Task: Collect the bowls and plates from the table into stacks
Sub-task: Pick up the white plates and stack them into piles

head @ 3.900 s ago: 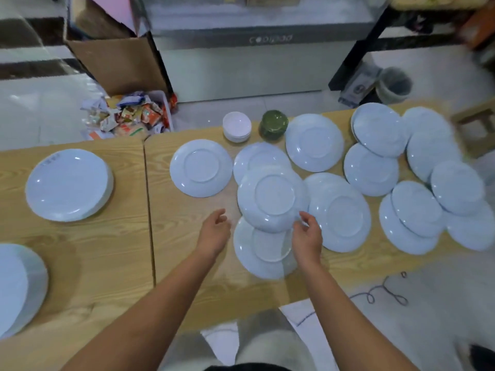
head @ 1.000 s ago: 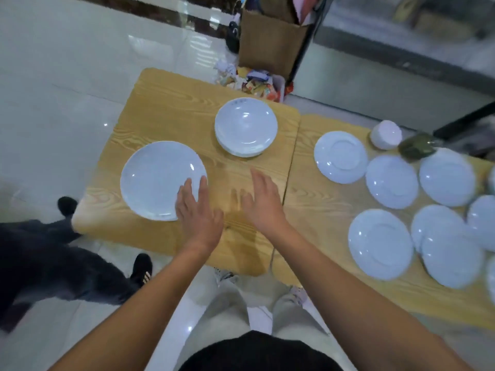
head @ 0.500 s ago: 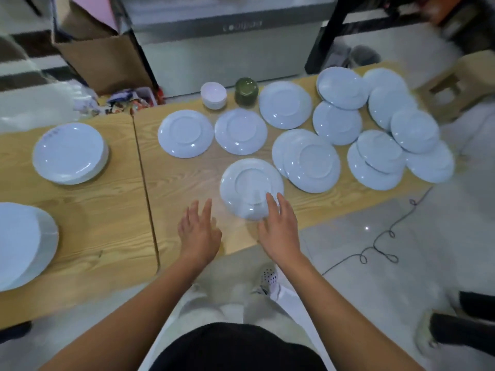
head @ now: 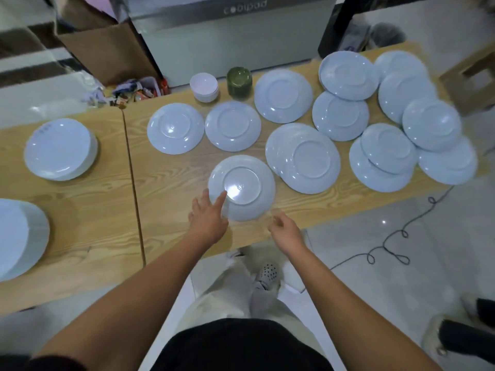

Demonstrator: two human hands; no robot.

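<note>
The long wooden table (head: 171, 180) carries two piles at its left end, a large stack of plates (head: 18, 236) cut off by the picture's edge and a smaller stack (head: 61, 149) beyond it. Its right part is spread with loose plates lying bottom-up, several of them overlapping. The step in hand looks to be taking up the nearest upturned plate (head: 242, 187), which lies alone near the table's front edge, just clear of the overlapping pair (head: 308, 159) to its right. Face-down, its rim sits flat on the wood and leaves no gap for fingers. The sound way is probably to press lightly on its base and draw it toward the front edge until the rim overhangs, then pinch it with the thumb above and the fingers beneath. It should likely be turned right way up and matched to the pile of its own size, without nudging the neighbours. The left hand (head: 207, 219) is spread with straight fingers, its index fingertip (head: 222, 198) resting on the plate's base. The right hand (head: 285, 230) holds nothing, its fingers loosely curled and blurred just off the near right rim. Half a second before, the roles were reversed. The right hand lay flat on the plate's near rim and the left rested on bare wood to its left. The plate itself keeps its place among its neighbours.
</note>
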